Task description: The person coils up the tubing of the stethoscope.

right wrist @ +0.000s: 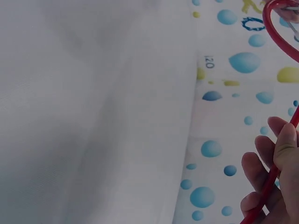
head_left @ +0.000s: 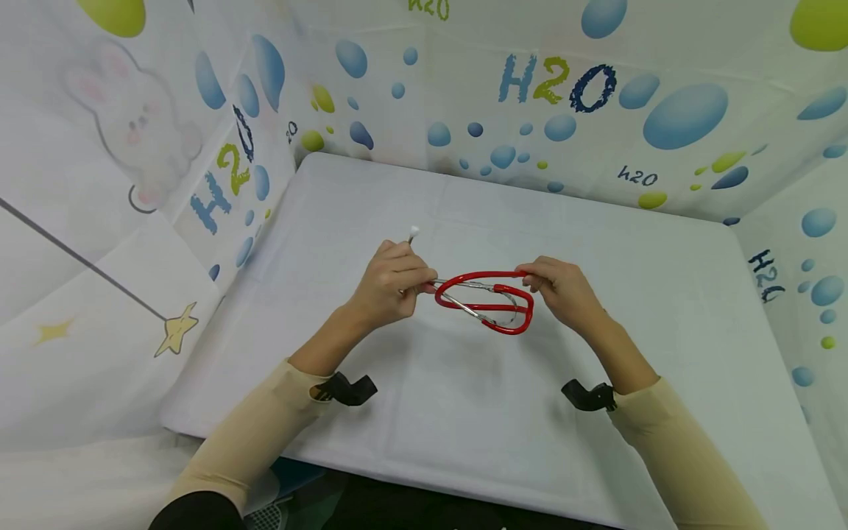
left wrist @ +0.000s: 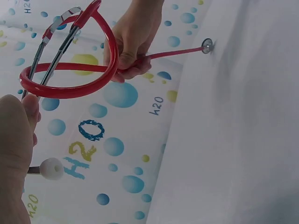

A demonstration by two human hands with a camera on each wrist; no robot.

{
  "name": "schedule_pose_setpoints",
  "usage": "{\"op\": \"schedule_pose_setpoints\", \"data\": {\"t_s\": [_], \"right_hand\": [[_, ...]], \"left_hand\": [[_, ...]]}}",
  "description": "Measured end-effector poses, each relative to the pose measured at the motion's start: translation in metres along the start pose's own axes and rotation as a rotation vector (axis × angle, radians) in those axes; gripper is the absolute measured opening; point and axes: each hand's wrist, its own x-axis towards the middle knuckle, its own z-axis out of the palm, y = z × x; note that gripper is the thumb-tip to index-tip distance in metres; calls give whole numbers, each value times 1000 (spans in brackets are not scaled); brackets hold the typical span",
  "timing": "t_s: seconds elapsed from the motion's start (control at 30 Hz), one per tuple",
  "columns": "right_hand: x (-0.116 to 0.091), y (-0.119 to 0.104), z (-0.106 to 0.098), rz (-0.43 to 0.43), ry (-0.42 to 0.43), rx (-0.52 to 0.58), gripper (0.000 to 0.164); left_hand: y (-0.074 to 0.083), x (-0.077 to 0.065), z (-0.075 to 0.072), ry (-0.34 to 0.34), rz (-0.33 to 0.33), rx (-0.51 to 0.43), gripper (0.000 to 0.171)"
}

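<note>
A stethoscope (head_left: 510,274) with red tubing and silver metal ear tubes is held above the table between both hands. My left hand (head_left: 393,281) grips the metal ear tubes; a white ear tip (left wrist: 51,169) sticks out past it. My right hand (head_left: 560,288) pinches the red tube (right wrist: 268,186) at the right end of the loop. In the left wrist view, the round metal chest piece (left wrist: 207,45) dangles on the tube beyond the right hand. The tubing curls in a loop between the hands. The other ear tip cannot be made out.
A white-covered table (head_left: 430,412) lies under the hands. White curtains (head_left: 457,96) with blue and green drops and "H2O" lettering surround its back and sides. Black wrist straps (head_left: 347,390) sit on both forearms.
</note>
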Motion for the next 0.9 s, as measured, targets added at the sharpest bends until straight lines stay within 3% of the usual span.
{"op": "schedule_pose_setpoints", "data": {"t_s": [0.3,0.63,0.9], "right_hand": [[-17,6,12,150,-124,106,22],[-34,6,27,155,-208,138,6],[-45,3,35,121,-221,150,15]], "left_hand": [[2,6,0,41,-48,-6,7],[2,11,-1,68,-90,-9,8],[-4,15,-3,88,-160,14,10]]}}
